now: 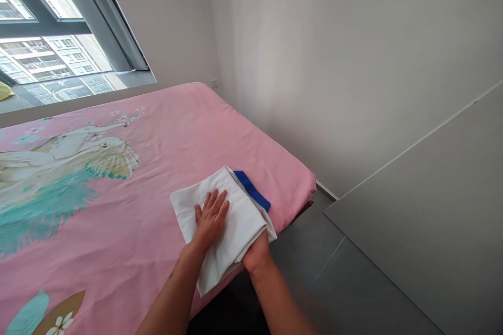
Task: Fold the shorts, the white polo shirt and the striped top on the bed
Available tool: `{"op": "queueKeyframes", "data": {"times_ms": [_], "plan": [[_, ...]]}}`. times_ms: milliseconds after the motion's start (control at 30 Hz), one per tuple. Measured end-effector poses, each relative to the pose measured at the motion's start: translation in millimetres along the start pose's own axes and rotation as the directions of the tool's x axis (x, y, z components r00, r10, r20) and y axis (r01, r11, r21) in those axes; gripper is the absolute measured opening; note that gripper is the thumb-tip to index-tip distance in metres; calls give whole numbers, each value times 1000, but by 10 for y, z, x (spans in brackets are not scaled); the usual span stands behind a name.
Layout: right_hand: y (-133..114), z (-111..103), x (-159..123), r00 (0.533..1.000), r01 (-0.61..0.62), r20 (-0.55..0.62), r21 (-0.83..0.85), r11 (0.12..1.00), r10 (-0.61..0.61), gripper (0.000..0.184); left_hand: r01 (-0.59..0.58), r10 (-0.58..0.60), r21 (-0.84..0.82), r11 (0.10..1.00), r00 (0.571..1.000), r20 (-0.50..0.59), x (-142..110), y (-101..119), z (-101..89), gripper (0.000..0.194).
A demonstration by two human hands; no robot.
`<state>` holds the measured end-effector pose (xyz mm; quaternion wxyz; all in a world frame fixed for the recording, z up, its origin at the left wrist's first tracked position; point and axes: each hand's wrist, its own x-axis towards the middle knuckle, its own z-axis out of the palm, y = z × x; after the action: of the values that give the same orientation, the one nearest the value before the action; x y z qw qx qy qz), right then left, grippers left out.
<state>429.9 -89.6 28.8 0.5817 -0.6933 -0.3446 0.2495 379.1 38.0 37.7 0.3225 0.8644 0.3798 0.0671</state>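
Observation:
A folded white cloth [236, 220] lies near the right edge of a bed with a pink printed sheet [165, 131]. My left hand [211, 218] rests flat on top of the cloth, fingers stretched out and close together. My right hand [257, 252] is under the cloth's right edge, its fingers hidden beneath the fabric, gripping that edge. A blue folded item [253, 190] pokes out from under the far side of the white cloth. The cloth's near corner hangs over the bed's edge.
A white wall [353, 63] runs along the bed's right side, with a narrow strip of dark grey floor [314, 251] between. A large window [58, 36] stands at the bed's far left. A grey panel [432, 209] fills the right.

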Motion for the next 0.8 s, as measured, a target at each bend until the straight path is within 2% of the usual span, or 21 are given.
{"op": "queueKeyframes", "data": {"times_ms": [67,100,167,233,267,333,400,500,600,700,800], "plan": [[-22,-33,-171,993,-86,-47,303,949,105,71,9,-9,-11,1000,1000,20,4,29,-26,52],[-34,-50,-266,986,-117,-55,467,876,160,76,10,-10,-16,1000,1000,25,-15,52,-53,53],[-56,-72,-438,973,-136,-40,697,705,227,69,-24,25,-12,1000,999,43,-118,108,-128,54],[-66,-72,-553,967,-144,-5,817,559,255,53,-154,149,45,987,985,90,-315,158,-207,57],[-65,-65,-586,963,-149,11,855,497,270,49,-251,239,93,963,963,126,-440,172,-233,63],[-54,-39,-612,952,-157,31,904,398,305,48,-430,395,208,878,899,191,-706,160,-238,76],[-40,-6,-607,936,-152,31,933,326,350,49,-514,467,309,800,857,215,-933,89,-178,78],[-24,43,-591,911,-145,20,951,274,412,48,-520,482,378,766,854,196,-1103,-89,-47,72],[-15,84,-584,886,-178,25,941,288,463,43,-526,501,349,776,849,168,-1100,-226,12,70],[-1,140,-586,877,-211,35,924,319,480,39,-516,502,294,804,855,128,-1060,-230,-23,65],[10,212,-598,865,-292,78,882,370,496,33,-506,483,272,819,863,149,-1063,-152,-83,60]]}}
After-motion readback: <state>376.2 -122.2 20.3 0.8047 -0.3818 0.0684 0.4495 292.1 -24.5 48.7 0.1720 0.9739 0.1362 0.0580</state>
